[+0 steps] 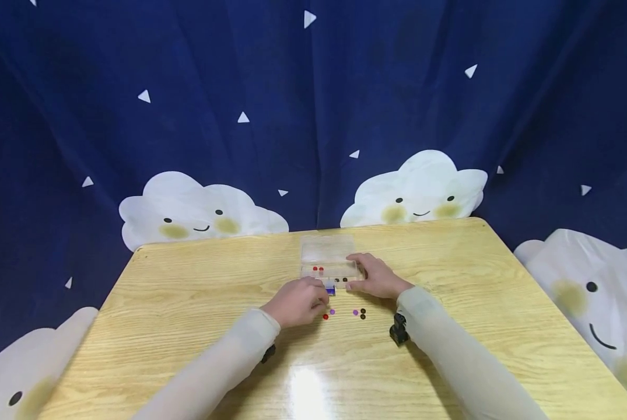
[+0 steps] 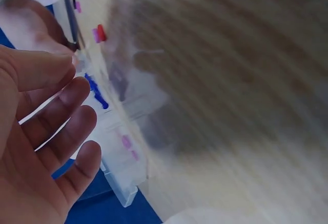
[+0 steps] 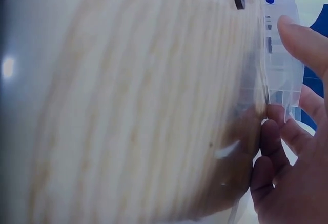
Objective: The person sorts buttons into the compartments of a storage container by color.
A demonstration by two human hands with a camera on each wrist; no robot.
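Observation:
A clear plastic compartment box (image 1: 328, 271) stands with its lid (image 1: 327, 249) raised at the back. Small red discs (image 1: 318, 269) and black discs (image 1: 340, 280) sit inside. Blue pieces (image 2: 96, 92) show at its front side. My right hand (image 1: 376, 277) holds the box's right end, thumb toward the front and fingers around the end. Over the front left of the box is my left hand (image 1: 298, 301), fingers bent and thumb near the forefinger. Whether something small lies between those tips is hidden. In the left wrist view, pink discs (image 2: 127, 142) show through the box.
On the wooden table (image 1: 198, 315) before the box lie loose discs: a purple one (image 1: 332, 311) beside a red one (image 1: 325, 317), and another purple disc (image 1: 355, 312) beside two black discs (image 1: 363, 314). A dark blue curtain (image 1: 271, 70) with clouds hangs behind the table.

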